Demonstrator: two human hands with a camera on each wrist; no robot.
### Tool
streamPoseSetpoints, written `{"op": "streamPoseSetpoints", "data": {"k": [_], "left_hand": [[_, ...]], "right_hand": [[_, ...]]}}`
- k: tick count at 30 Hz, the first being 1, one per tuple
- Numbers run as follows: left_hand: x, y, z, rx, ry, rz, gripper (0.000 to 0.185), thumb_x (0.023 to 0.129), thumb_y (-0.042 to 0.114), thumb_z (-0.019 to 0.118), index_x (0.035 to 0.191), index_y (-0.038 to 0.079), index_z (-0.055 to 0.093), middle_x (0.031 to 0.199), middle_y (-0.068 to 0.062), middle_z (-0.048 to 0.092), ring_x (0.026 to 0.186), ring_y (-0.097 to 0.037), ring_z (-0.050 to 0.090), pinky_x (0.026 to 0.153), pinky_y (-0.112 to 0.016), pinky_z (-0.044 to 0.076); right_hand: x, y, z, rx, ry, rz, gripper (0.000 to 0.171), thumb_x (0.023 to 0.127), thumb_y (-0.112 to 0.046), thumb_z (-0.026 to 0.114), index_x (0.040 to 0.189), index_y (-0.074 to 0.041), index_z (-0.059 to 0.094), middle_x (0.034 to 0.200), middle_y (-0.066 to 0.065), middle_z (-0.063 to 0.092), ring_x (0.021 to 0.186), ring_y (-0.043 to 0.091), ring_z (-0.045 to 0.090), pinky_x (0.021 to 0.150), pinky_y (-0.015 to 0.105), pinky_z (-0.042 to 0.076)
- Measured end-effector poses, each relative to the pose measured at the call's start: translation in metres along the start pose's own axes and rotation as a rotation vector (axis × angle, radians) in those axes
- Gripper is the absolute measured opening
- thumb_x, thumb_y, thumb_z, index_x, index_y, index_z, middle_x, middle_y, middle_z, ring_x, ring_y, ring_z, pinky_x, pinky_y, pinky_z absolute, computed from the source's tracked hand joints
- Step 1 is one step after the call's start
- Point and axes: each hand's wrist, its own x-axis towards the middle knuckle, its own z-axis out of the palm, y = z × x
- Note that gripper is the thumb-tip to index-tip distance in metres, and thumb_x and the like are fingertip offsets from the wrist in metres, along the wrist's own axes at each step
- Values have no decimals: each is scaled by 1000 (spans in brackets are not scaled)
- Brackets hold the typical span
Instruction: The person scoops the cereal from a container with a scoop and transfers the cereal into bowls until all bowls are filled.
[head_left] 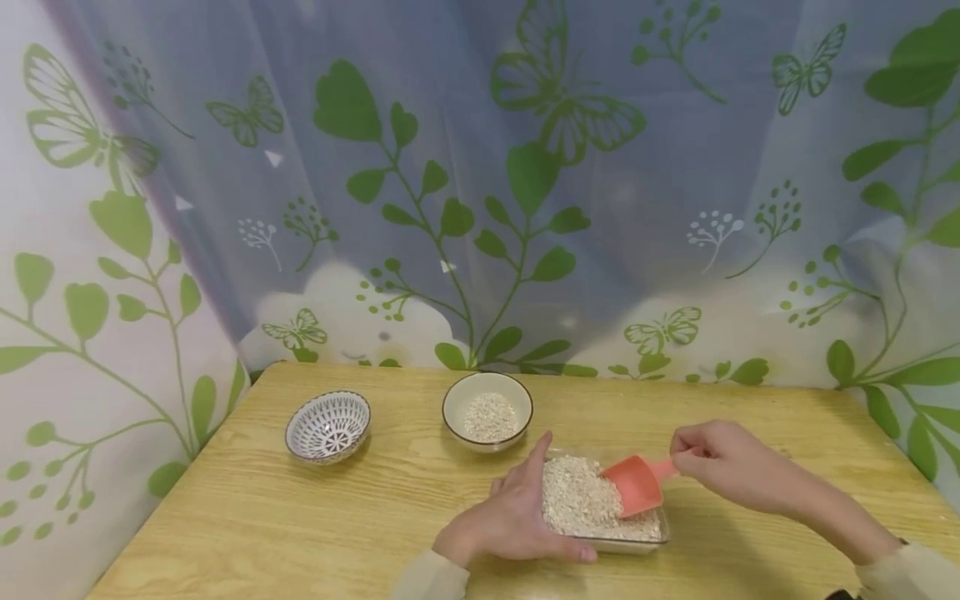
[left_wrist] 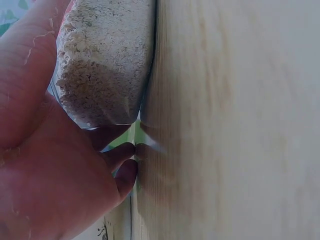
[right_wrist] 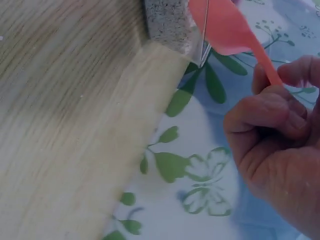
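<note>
Plainly, the right hand (head_left: 723, 462) has its grip pinched on the thin handle of the pink scoop (head_left: 636, 485), fingers curled round it as the right wrist view shows; the scoop's bowl dips into the oat flakes (head_left: 581, 500) at the right end of the clear tray (head_left: 637, 546); the left hand (head_left: 517, 517) steadies that tray, its grip spread, the thumb along the near edge and the fingers up the left wall, holding rather than clamping.

As I judge it, the chief risk is spillage; the flakes are heaped near the tray's low rim, so a hasty lift or a tilted scoop could scatter them over the bench (head_left: 300, 533); the tray is light and might slide if the left hand eases off while the scoop digs in.

Of the containers: the tray, near the front of the bench, holds a deep bed of flakes; the cream bowl (head_left: 487, 411), just behind it, holds a small mound of the same; the patterned bowl (head_left: 327, 427), well to the left, shows nothing inside.
</note>
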Motion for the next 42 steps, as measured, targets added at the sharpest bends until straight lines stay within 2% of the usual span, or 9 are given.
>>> {"op": "streamPoseSetpoints", "data": {"k": [6,9,14,16,23,28,35,37,42], "left_hand": [[1,0,1,19,0,-1,141,68,62,88,164,32,-10,172,-10,16,158,-33,21,127,-63,13],[1,0,1,24,1,-1,139,69,62,88,164,32,-9,172,-9,17,157,-33,22,127,-62,14],[2,0,0,31,5,-5,138,68,64,87,164,33,-7,172,-8,19,157,-32,24,126,-62,17],[1,1,0,32,7,-7,138,68,64,87,164,33,-6,172,-8,20,157,-32,24,126,-61,19],[1,1,0,39,8,-4,137,68,64,87,165,32,-6,171,-8,21,156,-31,25,126,-60,20],[1,1,0,44,12,-6,137,68,65,87,165,32,-5,171,-10,23,156,-31,25,127,-59,20],[0,1,-1,38,14,-11,137,68,65,87,165,32,-5,171,-11,23,157,-32,25,127,-60,19],[0,0,-1,35,12,-13,137,68,65,87,165,32,-5,171,-10,22,157,-32,24,127,-60,18],[1,1,-1,30,10,-8,137,68,64,87,165,32,-5,171,-10,22,157,-31,25,127,-59,19]], "right_hand": [[-7,-22,1,-175,94,89,17,90,-16,58,74,-15,55,57,-10,32,52,5,27,49,23,28],[-8,-37,2,-268,143,124,25,89,-20,60,68,-17,46,56,-9,30,52,7,24,47,22,26],[-7,-49,6,-298,148,162,31,90,-23,61,65,-17,44,56,-8,32,52,8,25,46,20,23],[-7,-49,8,-281,138,180,28,90,-22,60,66,-16,47,55,-8,32,51,8,25,45,20,23],[-4,-40,11,-175,78,249,36,93,-22,56,64,-18,36,56,-7,29,52,10,25,49,23,27],[-4,-29,10,-8,23,322,24,96,-23,54,75,-12,50,58,-5,33,46,9,27,43,21,31],[-7,-15,11,141,-6,368,23,97,-21,50,92,-3,63,78,4,61,45,7,22,40,19,27],[-6,-10,13,174,-13,375,24,96,-20,49,93,-2,64,70,0,56,45,6,20,41,19,25],[-5,5,21,272,-26,353,23,96,-17,46,91,0,63,57,-9,21,46,6,17,41,19,23]]}}
